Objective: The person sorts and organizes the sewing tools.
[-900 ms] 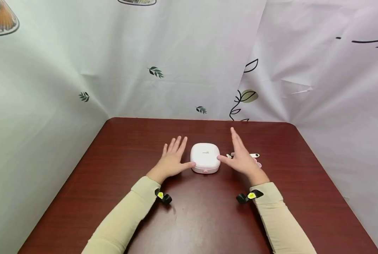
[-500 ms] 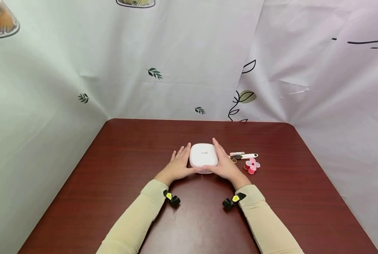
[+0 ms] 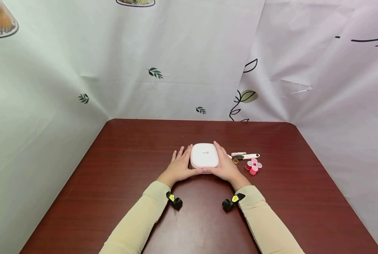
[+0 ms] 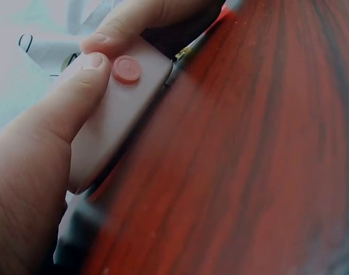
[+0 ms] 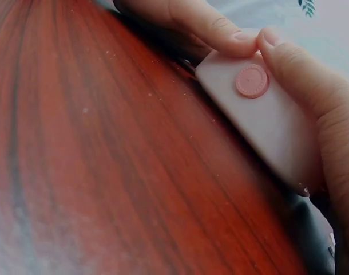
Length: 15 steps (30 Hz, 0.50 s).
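Note:
A small white case [image 3: 205, 155] with rounded corners and a gold mark on its lid sits upright on the table, lid down. My left hand [image 3: 179, 169] grips its left side, fingers along the wall. The right side is held by my right hand [image 3: 224, 168] in the same way. Both thumbs meet at the front, tips touching near the lid's edge. Just below the thumb tips, a round pink button [image 4: 127, 69] shows on the front face in the left wrist view. The right wrist view shows this pink button [image 5: 252, 81] uncovered too.
Right of the case lie several pink and red thread spools [image 3: 254, 165], a white-handled tool [image 3: 250, 156] with a dark end, a pale slim piece [image 3: 238, 153] and a gold ring-like piece [image 3: 235, 161]. The dark red table [image 3: 138, 148] meets a patterned white curtain [image 3: 182, 70] behind.
Both hands have come inward from spread beside the case to holding its sides, thumbs brought together at the front. The right hand has uncovered the spools. The case has hardly moved.

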Each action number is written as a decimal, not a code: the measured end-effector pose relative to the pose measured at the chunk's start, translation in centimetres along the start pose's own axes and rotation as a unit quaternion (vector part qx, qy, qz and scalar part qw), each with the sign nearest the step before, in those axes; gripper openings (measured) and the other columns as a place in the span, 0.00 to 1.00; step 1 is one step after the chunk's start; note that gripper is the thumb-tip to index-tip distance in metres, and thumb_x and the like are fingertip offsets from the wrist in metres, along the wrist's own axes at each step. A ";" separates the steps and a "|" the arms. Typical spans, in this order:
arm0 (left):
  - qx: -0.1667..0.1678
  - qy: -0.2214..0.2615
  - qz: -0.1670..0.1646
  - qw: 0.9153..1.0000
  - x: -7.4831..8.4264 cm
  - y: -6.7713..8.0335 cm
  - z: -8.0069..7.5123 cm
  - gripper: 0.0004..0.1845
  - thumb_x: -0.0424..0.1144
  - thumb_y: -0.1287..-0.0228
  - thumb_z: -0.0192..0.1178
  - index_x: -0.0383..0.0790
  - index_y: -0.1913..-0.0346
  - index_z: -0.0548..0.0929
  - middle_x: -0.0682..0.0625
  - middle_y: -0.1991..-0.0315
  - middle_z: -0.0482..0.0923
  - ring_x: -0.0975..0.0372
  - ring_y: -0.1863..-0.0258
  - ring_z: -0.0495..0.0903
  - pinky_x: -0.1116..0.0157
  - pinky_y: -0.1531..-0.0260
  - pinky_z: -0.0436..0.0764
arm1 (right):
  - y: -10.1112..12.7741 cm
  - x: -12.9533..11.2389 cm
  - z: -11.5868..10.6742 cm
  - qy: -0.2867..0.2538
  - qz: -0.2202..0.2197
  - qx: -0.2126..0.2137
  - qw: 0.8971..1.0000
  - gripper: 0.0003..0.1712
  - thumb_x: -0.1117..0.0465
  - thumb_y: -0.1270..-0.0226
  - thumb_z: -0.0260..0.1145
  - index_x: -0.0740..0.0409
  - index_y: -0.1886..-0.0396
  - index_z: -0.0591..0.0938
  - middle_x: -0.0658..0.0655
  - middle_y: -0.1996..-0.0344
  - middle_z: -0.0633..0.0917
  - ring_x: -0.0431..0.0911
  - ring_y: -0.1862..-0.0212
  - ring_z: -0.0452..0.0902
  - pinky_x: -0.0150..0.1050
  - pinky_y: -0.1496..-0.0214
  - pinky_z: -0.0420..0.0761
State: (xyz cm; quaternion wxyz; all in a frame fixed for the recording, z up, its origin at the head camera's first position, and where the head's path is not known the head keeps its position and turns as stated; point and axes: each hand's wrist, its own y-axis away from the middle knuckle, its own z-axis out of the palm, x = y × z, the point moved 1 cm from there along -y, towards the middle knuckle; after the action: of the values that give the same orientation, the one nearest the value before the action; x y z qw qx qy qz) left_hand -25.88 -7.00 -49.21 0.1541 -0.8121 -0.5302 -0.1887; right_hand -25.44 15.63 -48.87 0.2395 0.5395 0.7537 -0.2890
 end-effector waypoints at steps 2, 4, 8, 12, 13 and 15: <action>-0.001 0.000 -0.002 1.000 0.1 0.0 0.1 0.66 0.82 0.49 0.54 0.45 0.17 0.42 0.50 0.18 0.44 0.50 0.19 0.39 0.47 0.24 0.36 | 0.0 0.0 0.0 0.007 0.004 0.000 1.000 0.75 0.29 0.60 0.79 0.52 0.18 0.51 0.62 0.25 0.62 0.60 0.31 0.68 0.63 0.34 0.70; 0.001 0.000 0.000 1.000 0.1 -0.1 0.1 0.66 0.82 0.49 0.53 0.46 0.17 0.42 0.50 0.18 0.44 0.50 0.19 0.39 0.47 0.24 0.36 | 0.0 0.1 -0.1 0.009 0.004 0.004 1.000 0.75 0.29 0.60 0.79 0.54 0.18 0.52 0.62 0.25 0.62 0.60 0.32 0.68 0.63 0.35 0.70; 0.010 -0.002 0.007 1.000 0.1 -0.2 0.2 0.66 0.83 0.49 0.53 0.45 0.17 0.43 0.48 0.18 0.46 0.49 0.19 0.38 0.47 0.24 0.37 | 0.0 0.0 -0.2 0.006 0.001 0.012 1.000 0.74 0.30 0.59 0.79 0.56 0.19 0.54 0.62 0.25 0.63 0.60 0.31 0.68 0.64 0.34 0.70; 0.010 -0.009 0.002 1.000 -0.1 -0.2 0.3 0.67 0.84 0.50 0.52 0.46 0.17 0.43 0.48 0.18 0.46 0.50 0.19 0.37 0.48 0.24 0.36 | -0.1 0.0 -0.1 0.007 0.000 0.008 1.000 0.73 0.30 0.59 0.79 0.56 0.19 0.54 0.63 0.26 0.64 0.61 0.33 0.69 0.63 0.35 0.71; 0.010 -0.011 0.001 1.000 -0.2 -0.2 0.3 0.66 0.84 0.50 0.51 0.47 0.17 0.43 0.48 0.18 0.46 0.50 0.19 0.37 0.48 0.24 0.36 | -0.1 0.0 -0.1 0.008 0.000 0.008 1.000 0.73 0.29 0.59 0.79 0.56 0.19 0.54 0.63 0.26 0.64 0.61 0.33 0.69 0.63 0.36 0.72; 0.013 -0.013 0.001 1.000 -0.2 -0.2 0.3 0.66 0.84 0.50 0.52 0.46 0.17 0.43 0.48 0.18 0.46 0.50 0.19 0.37 0.48 0.23 0.37 | -0.2 0.0 0.0 0.014 0.000 0.010 1.000 0.73 0.29 0.59 0.79 0.56 0.19 0.55 0.64 0.26 0.64 0.61 0.33 0.70 0.63 0.36 0.72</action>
State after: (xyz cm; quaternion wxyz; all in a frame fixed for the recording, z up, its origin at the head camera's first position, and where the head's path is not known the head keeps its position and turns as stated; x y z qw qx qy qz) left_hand -26.12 -6.95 -49.57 0.1582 -0.8130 -0.5336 -0.1712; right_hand -25.64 15.61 -48.86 0.2234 0.5457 0.7542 -0.2888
